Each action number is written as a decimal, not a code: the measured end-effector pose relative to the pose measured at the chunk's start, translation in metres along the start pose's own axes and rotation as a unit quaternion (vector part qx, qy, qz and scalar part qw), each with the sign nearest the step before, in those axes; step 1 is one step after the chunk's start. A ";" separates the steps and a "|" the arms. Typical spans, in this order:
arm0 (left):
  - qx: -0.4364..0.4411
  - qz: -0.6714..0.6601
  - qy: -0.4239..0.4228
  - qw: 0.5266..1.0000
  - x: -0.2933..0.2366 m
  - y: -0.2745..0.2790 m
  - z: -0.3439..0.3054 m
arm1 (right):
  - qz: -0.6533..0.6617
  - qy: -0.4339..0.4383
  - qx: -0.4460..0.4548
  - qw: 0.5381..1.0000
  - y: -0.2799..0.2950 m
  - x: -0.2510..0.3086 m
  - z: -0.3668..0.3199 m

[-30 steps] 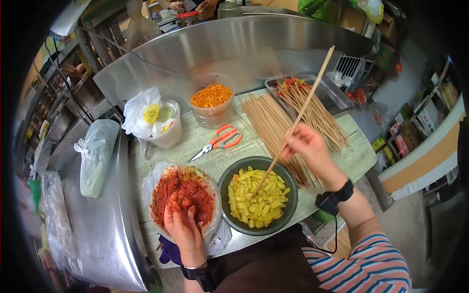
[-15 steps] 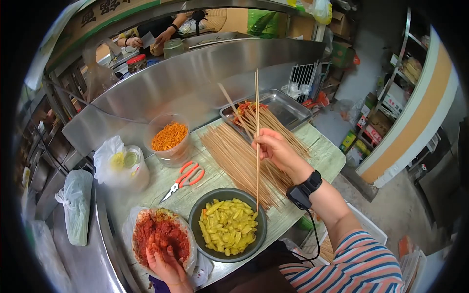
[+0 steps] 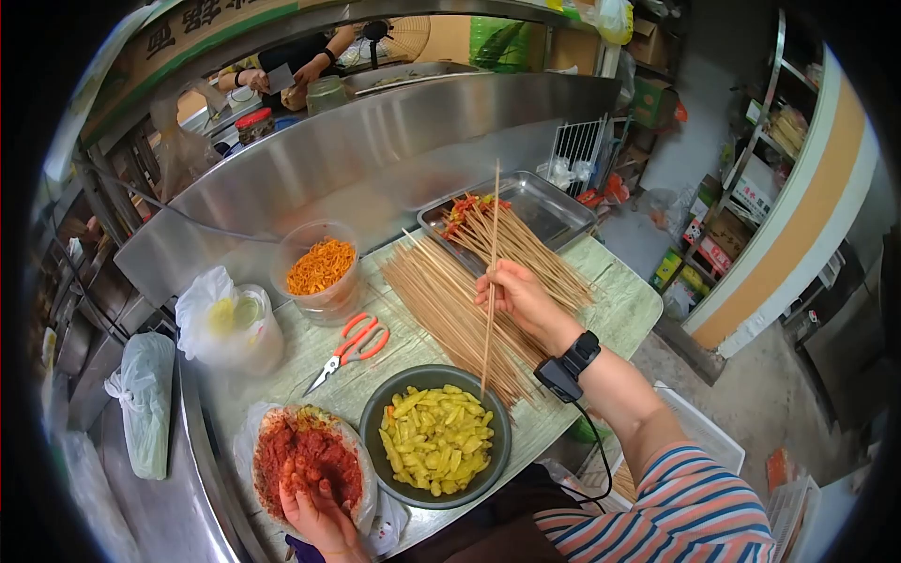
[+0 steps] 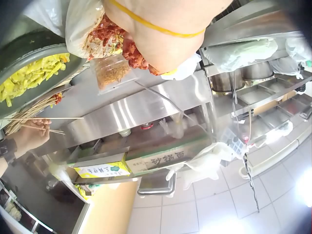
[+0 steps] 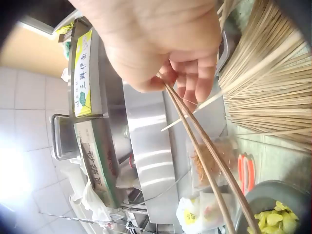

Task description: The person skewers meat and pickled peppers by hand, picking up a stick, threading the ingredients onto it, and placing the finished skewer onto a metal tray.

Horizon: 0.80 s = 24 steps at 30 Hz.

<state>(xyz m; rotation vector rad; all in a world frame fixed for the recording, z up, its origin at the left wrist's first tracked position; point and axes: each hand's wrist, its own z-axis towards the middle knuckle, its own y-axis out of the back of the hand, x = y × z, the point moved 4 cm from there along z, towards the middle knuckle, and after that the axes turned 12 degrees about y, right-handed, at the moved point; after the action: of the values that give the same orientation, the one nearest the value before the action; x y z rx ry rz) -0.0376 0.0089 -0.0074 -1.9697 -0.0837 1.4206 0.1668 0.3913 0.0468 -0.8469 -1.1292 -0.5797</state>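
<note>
My right hand (image 3: pixel 521 298) pinches thin wooden skewers (image 5: pixel 220 162) between thumb and fingers; two run side by side in the right wrist view. Their lower ends reach the right rim of a dark grey bowl (image 3: pixel 368 427) of yellow-green, pepper-like pieces (image 3: pixel 436 441). Another skewer (image 5: pixel 229 90) crosses behind the fingers. My left hand (image 3: pixel 317 518) is over a plastic-lined bowl of red chili paste (image 3: pixel 328 455), fingers loosely bent and smeared red. In the left wrist view, its fingertips are partly hidden.
Loose skewers (image 3: pixel 441 314) lie right of centre, beside a steel tray (image 3: pixel 568 220) with loaded skewers (image 3: pixel 526 249). Orange-handled scissors (image 3: pixel 361 342), a tub of orange shreds (image 3: pixel 321 267) and a bagged white tub (image 3: pixel 258 338) stand behind the bowls. Another person (image 3: pixel 291 75) works beyond the steel panel (image 3: pixel 375 155).
The view has turned, and the skewer ends have moved from among the yellow-green pieces to the bowl's right rim. An angled skewer at the right hand has tipped lower. The left hand stays at the paste.
</note>
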 end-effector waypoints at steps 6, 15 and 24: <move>-0.002 0.006 0.000 1.000 -0.001 -0.004 -0.001 | 0.064 0.012 0.009 0.998 0.008 -0.020 0.012; 0.003 0.001 -0.002 1.000 -0.002 -0.007 -0.002 | -0.003 -0.076 0.022 0.997 0.010 -0.028 0.027; 0.022 -0.013 -0.006 1.000 -0.002 -0.006 -0.002 | -0.074 -0.108 0.017 0.991 0.007 -0.035 0.053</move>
<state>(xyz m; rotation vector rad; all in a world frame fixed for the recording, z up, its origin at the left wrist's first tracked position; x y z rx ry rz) -0.0349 0.0116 -0.0023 -1.9193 -0.0821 1.4063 0.1318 0.4388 0.0219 -0.8151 -1.4053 -0.5988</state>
